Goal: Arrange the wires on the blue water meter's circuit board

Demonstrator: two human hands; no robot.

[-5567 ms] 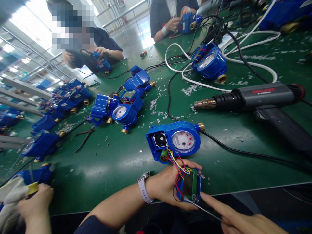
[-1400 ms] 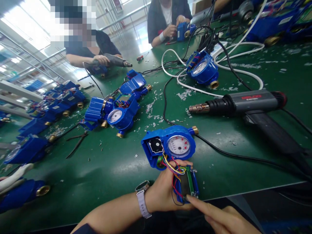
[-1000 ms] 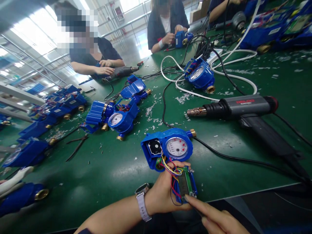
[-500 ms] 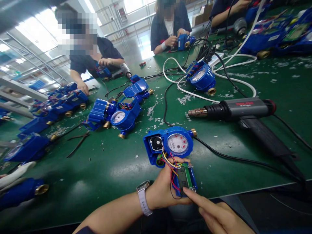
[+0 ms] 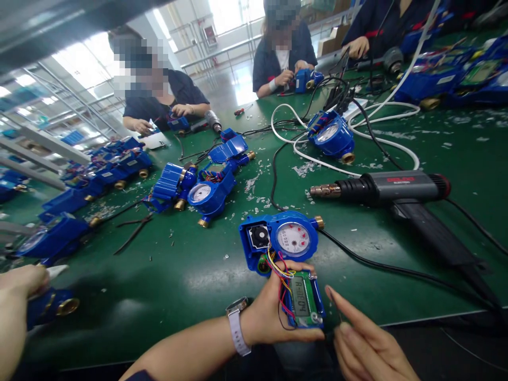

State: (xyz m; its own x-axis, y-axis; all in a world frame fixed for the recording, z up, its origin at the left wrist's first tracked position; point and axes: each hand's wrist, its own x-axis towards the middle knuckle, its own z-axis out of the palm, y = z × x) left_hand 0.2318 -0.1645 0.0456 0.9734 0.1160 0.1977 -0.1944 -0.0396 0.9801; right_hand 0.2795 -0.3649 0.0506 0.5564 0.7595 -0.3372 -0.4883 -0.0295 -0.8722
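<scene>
My left hand [image 5: 266, 317], a watch on its wrist, is closed round a small blue display module [image 5: 304, 301] with a green board and a lit screen. It holds the module at the table's near edge. Coloured wires [image 5: 280, 267] run from the module up to an opened blue water meter [image 5: 281, 241] lying flat on the green table [image 5: 178, 275]. My right hand [image 5: 365, 344] is just right of the module, its index finger stretched out and a little apart from it. I see nothing in that hand.
A grey heat gun [image 5: 389, 188] lies to the right, its black cord crossing behind the meter. More blue meters [image 5: 210, 190] and pliers [image 5: 133, 233] lie to the left, and white hose at the back. Another person's hand [image 5: 16, 301] is at the lower left. Co-workers sit across the table.
My right index finger has lifted off the module's lower edge and moved right. The module's screen, dark before, shows characters. A hand has come in at the lower left.
</scene>
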